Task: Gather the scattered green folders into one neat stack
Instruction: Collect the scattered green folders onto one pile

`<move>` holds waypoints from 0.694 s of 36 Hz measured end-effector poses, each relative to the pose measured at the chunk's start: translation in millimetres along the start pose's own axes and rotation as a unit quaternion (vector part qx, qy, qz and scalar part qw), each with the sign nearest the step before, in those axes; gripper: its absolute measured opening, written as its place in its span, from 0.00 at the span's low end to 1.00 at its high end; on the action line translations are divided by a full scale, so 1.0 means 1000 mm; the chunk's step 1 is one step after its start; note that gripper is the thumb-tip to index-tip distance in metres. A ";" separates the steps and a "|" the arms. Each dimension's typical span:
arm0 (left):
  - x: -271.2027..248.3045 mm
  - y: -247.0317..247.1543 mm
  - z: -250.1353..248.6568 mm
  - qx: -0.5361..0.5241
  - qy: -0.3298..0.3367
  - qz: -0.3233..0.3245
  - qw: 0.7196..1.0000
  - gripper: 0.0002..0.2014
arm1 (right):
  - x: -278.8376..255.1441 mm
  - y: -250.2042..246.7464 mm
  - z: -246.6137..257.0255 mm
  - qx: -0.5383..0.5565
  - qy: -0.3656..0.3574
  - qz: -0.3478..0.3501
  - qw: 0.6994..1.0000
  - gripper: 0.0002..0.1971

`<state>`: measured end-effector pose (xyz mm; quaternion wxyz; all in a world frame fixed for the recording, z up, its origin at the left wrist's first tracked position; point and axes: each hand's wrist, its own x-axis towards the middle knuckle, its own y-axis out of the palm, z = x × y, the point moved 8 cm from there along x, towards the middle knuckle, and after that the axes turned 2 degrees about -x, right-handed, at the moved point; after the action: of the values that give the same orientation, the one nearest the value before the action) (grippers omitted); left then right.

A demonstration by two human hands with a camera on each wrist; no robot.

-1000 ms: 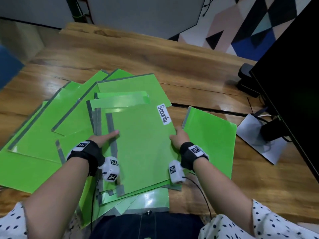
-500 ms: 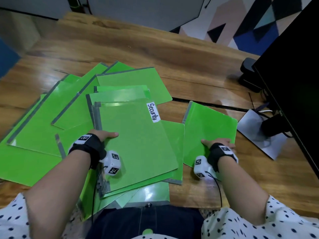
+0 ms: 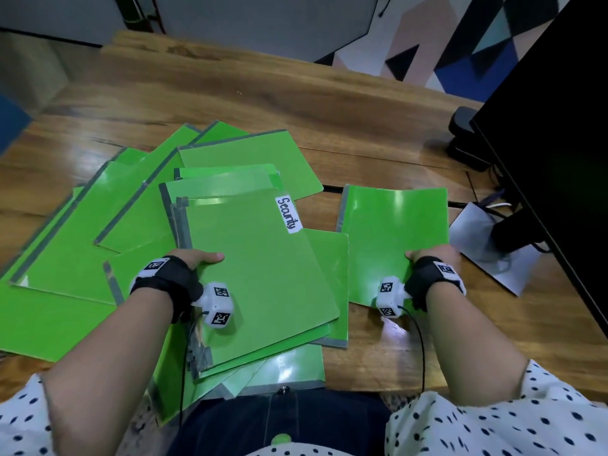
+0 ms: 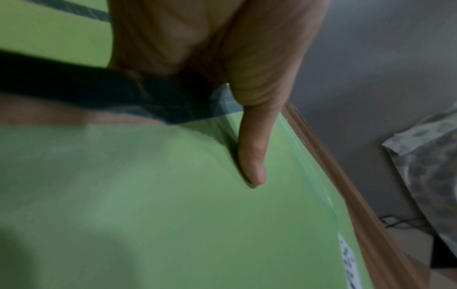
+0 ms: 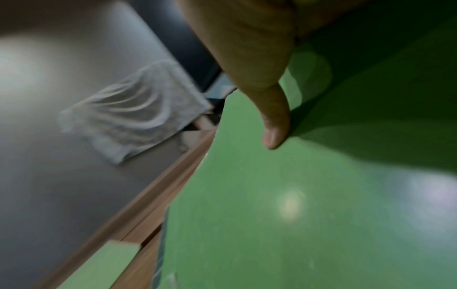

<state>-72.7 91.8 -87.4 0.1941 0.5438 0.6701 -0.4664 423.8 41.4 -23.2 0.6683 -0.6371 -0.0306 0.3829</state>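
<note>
Wooden table [image 3: 378, 133], scattered green folders [image 3: 82, 245], monitor stand [image 3: 487, 251]

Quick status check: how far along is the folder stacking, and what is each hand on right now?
Early-to-middle. Done: a few green folders sit roughly piled under the green folder with the white "Security" label, edges uneven. In hand: the left hand holds that pile's left edge, thumb on top; the right hand grips the separate green folder lying to the right. Left: the fanned green folders on the wooden table, then squaring up.
</note>
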 end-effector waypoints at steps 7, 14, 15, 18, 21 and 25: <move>-0.011 -0.010 -0.010 -0.041 0.067 -0.052 0.996 0.48 | -0.019 -0.102 0.089 -0.008 -0.087 -0.301 0.950 0.31; -0.025 -0.022 -0.020 -0.117 0.140 -0.054 0.982 0.41 | -0.060 -0.145 0.160 0.047 -0.243 -0.297 0.922 0.27; -0.026 -0.027 -0.019 -0.120 0.141 -0.053 0.981 0.40 | -0.060 -0.144 0.166 0.062 -0.263 -0.276 0.922 0.28; -0.025 -0.047 -0.015 -0.121 0.140 -0.057 0.981 0.37 | -0.051 -0.123 0.177 0.145 -0.315 -0.144 0.927 0.31; -0.022 -0.068 -0.008 -0.123 0.140 -0.074 0.980 0.37 | -0.047 -0.080 0.179 0.184 -0.332 0.013 0.925 0.30; -0.012 -0.085 0.012 -0.093 0.100 -0.083 0.987 0.46 | -0.044 -0.012 0.171 0.113 -0.327 0.082 0.935 0.28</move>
<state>-148.7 77.2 -49.3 0.1362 0.5100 0.7692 -0.3600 308.0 160.3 38.2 0.6551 -0.3971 -0.1513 0.6247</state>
